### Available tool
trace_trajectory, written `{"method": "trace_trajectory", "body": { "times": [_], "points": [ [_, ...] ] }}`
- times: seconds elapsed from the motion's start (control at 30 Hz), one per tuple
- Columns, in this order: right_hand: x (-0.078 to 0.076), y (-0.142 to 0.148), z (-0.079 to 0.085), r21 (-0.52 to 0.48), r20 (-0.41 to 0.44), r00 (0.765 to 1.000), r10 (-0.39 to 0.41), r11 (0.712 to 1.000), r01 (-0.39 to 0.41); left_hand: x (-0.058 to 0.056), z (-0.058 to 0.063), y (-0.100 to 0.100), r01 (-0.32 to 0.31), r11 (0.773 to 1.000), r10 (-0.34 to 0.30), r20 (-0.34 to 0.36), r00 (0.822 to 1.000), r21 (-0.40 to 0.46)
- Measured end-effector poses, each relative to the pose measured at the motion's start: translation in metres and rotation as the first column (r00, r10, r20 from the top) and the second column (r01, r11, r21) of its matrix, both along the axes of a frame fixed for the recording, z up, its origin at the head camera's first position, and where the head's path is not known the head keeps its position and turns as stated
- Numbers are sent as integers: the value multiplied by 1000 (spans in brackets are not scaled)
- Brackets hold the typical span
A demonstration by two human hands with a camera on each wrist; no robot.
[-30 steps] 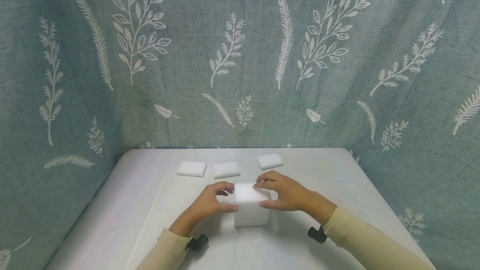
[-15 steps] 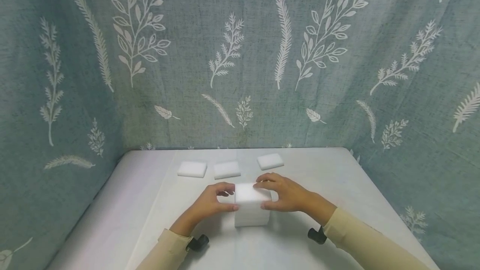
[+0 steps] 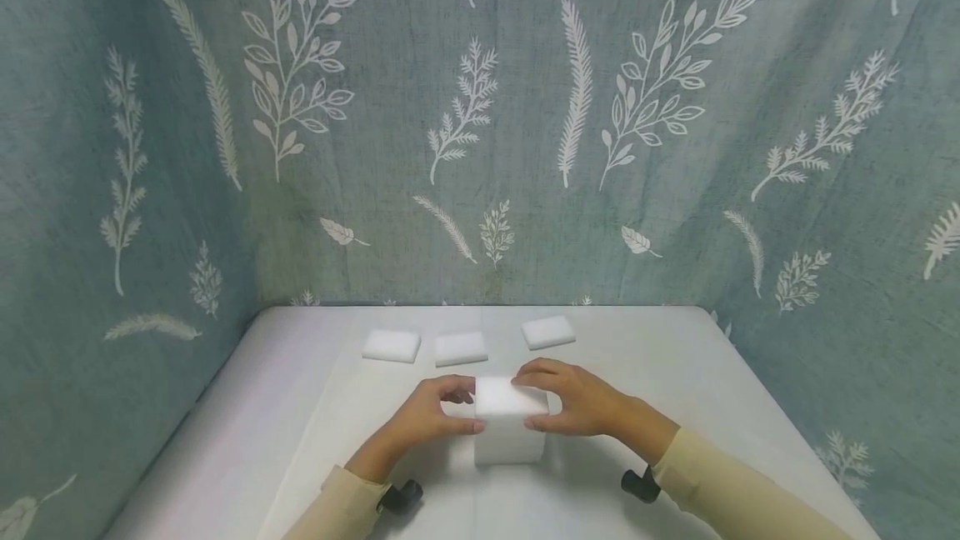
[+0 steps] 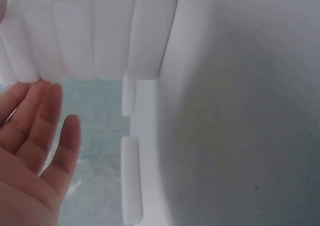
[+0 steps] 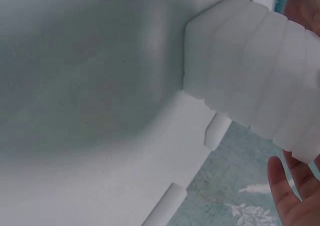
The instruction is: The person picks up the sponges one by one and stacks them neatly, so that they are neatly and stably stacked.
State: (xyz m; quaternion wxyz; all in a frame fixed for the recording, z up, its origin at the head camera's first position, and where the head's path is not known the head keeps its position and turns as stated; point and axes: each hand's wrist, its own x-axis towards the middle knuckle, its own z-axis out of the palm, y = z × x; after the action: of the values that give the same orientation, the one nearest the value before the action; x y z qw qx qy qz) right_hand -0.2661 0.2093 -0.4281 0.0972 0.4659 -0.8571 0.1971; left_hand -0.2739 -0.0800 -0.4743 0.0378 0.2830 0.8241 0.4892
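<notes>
A stack of several white block sponges [image 3: 510,440] stands upright on the table between my hands. My left hand [image 3: 426,417] holds its upper left side, thumb at the front edge and fingers towards the back. In the left wrist view, fingertips [image 4: 54,94] meet the edge of the upper sponges. Across from it, my right hand [image 3: 588,400] grips the upper right side, with the thumb in front and an index finger over the top. The right wrist view shows the sponge layers [image 5: 235,61] slightly uneven along their edges.
Three loose white sponges lie behind the stack: one at left [image 3: 392,345], one in the middle [image 3: 461,348] and one at right [image 3: 548,332]. The white table [image 3: 675,407] ends at a green leaf-patterned curtain [image 3: 375,215]. Black wrist cameras hang below both sleeves.
The head view has tilted up a little, so everything sits slightly lower. Both hands keep their places on the stack, with hardly any finger movement.
</notes>
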Motion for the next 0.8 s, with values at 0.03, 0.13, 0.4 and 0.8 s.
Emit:
{"method": "trace_trajectory", "body": {
  "times": [0.03, 0.13, 0.4, 0.8],
  "points": [
    [1, 0, -1, -3, 8, 1000, 0, 1000, 0, 1, 0, 0, -1, 1000, 1, 1, 1000, 2],
    [1, 0, -2, -6, 34, 999, -3, 1000, 3, 2, -1, 1, -3, 1000, 3, -4, 1000, 5],
    [1, 0, -1, 19, 36, 999, -15, 1000, 15, 0, -1, 2, 4, 1000, -4, 2, 1000, -1],
    [2, 0, -2, 20, 62, 997, -39, 999, 38, 0, 0, 3, -2, 1000, 2, -29, 1000, 14]
  ]
}}
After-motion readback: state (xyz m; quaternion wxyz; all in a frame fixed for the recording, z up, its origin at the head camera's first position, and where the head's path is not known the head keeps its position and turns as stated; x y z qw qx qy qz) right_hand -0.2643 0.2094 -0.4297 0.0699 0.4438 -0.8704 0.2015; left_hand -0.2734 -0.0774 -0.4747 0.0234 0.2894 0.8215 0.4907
